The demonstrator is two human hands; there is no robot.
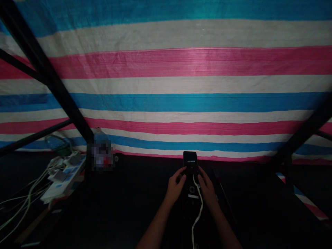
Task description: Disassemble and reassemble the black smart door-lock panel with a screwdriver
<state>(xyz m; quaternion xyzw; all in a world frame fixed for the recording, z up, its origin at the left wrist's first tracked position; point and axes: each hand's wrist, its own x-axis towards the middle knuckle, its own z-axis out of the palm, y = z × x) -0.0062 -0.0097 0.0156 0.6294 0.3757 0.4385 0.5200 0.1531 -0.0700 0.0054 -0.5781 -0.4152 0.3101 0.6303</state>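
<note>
Both hands are at a dark smartphone (190,156) in the lower middle of the head view. My left hand (176,186) grips its left edge, thumb and fingers bent round it. On the opposite edge, my right hand (206,187) holds it in the same way. A white cable (199,211) runs from the phone's lower end down between my forearms. Beneath the phone, between the wrists, a dark surface shows a round mark and a pale label; what this is I cannot make out in the gloom.
Right of my hands lies a thin rod with a dark handle (214,173). At left are a white power strip (59,188) with plugged chargers, tangled cables (31,193), a clear bottle (58,145) and a blurred-out item (102,155). Black frame bars (57,90) stand before a striped sheet (181,62).
</note>
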